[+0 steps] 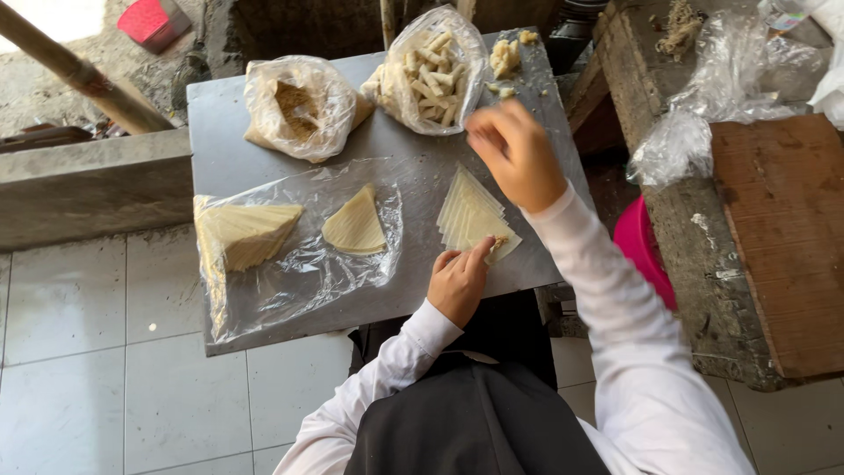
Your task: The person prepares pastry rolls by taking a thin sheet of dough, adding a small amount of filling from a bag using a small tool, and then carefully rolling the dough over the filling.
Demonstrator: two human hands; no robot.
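Nearest the seated person, the left hand (pixel 457 283) rests on the near edge of the grey metal tabletop (pixel 220 132), fingers curled and the thumb pressing down on the near corner of the fanned stack of thin, pale triangular pastry wrappers (pixel 470 213); a small dab of brownish filling (pixel 499 242) sits at that corner, just beside the thumb. The hand pins the stack and does not lift it. Judged from their look, the sheets are very light, limp and easily torn, likely to cling to one another; the safest hold would be a light pinch at a free corner, peeling one sheet off the fan. To the left lies a clear plastic sheet (pixel 290 273), crumpled, with a single cream-coloured folded wedge of wrappers (pixel 354 225) on it and a thicker wedge of pale wrappers inside a plastic bag (pixel 242 233) at its left end. Further out, the right hand (pixel 514 151) is raised above the tabletop, blurred; fingers appear drawn together near the mouth of a clear plastic bag of pale finger-shaped pieces (pixel 429 75), but whether it holds anything cannot be told. Beside it stands a second clear bag holding brown crumbly filling (pixel 299 105). At the far edge lie small yellowish lumps (pixel 505 57). A pink plastic vessel (pixel 642 251) shows below the tabletop's right side.
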